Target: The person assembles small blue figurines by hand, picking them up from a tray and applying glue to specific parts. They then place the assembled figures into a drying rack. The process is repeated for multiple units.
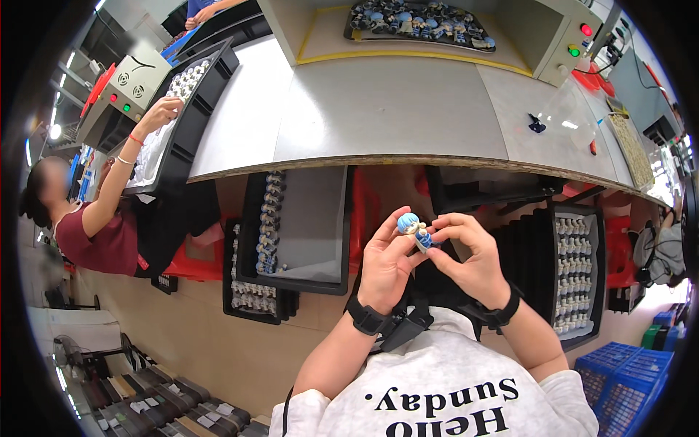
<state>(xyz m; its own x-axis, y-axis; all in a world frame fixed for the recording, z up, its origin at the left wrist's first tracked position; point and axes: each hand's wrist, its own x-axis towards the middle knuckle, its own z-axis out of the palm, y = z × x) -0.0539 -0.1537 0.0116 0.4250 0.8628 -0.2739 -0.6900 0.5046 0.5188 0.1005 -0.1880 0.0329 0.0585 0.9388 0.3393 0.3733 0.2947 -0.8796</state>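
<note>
Blue-haired figurine [418, 234] is up off everything, between both hands, in front of the bench edge and above the lap. Left hand [386, 266]: thumb and fingers closed around its head side. Right hand [473, 255]: thumb and fingertips pinched in on the lower body, small gap.

Around it: black tray [313, 226] to the left, one column of blue figures [269, 218] along its side, rest bare liner. Another tray [251, 298] sits under it with pale figures. Right side, black tray [601, 273] with rows of pale figures. Red stools [619, 247] near. Bench edge and trays box the hands in on front and sides.

Bench [393, 109] is smooth light grey. Grey cabinet [561, 47] on it, red and green lights, holding a heaped tray of figures [422, 25]. Dark blue piece [536, 124] beside a clear bag [571, 120]. Tan floor [189, 342], blue crates [626, 379] lower right. Co-worker [102, 233] at left reaches into a long tray [207, 102].

Figurine's lower end partly covered by fingers; face detail too small. Fisheye rim cuts off the far right.
</note>
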